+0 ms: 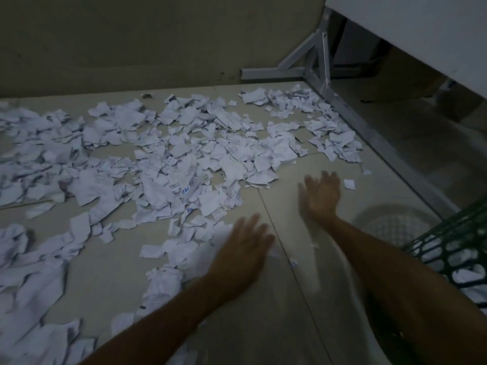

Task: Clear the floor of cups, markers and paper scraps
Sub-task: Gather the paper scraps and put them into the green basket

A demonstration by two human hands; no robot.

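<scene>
A dim indoor room, likely an office or classroom corner. The pale tiled floor (303, 259) meets a plain beige wall (131, 35), and a white table (421, 30) on a grey metal angle-braced frame (311, 56) stands at right. Torn white printed paper scraps (171, 159) litter the tiles, and a dark green plastic lattice basket (453, 241) sits beside them.

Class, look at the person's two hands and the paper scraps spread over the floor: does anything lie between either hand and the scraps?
Nothing visible does. The left hand already reaches the near edge of the paper scraps, and only bare floor lies between the right hand and them. Both hands are blurred.
</scene>
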